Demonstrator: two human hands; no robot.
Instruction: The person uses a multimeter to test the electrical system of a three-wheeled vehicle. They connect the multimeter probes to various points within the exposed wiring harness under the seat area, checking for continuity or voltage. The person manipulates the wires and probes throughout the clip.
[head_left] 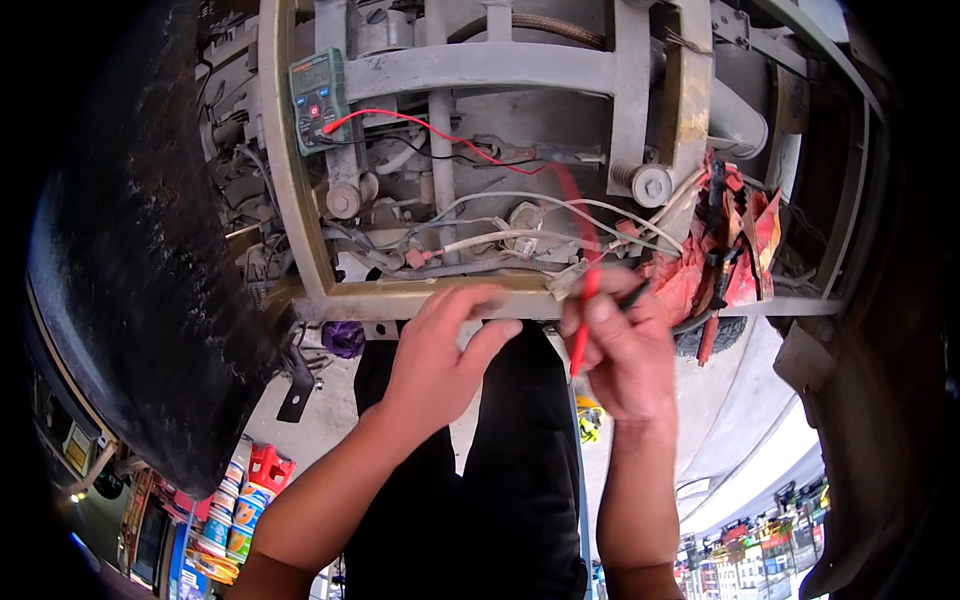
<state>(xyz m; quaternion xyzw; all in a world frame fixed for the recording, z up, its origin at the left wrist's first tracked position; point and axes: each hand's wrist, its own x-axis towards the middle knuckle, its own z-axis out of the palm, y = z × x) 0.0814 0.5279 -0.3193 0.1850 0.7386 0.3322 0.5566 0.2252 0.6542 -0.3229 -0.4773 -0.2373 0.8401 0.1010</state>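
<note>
My right hand (628, 350) is closed on a red test probe (579, 345) and a black test probe (634, 296), slightly blurred by motion. My left hand (440, 350) is empty, thumb and fingers apart, at the near rail of the metal frame (430, 300). A green and dark multimeter (318, 95) leans on the frame's upper left part, with red and black leads plugged into it. The red lead (440, 130) runs across the frame opening toward my right hand. Inside the opening lie pale cables (520, 237) and a pinkish-red connector (416, 258).
Torn red wrapping (740, 240) with dark cables hangs on the right of the frame. A large black curved panel (140, 260) stands at left. Several stacked buckets (235, 510) sit at lower left. Near the left rail lies a purple bundle (343, 338).
</note>
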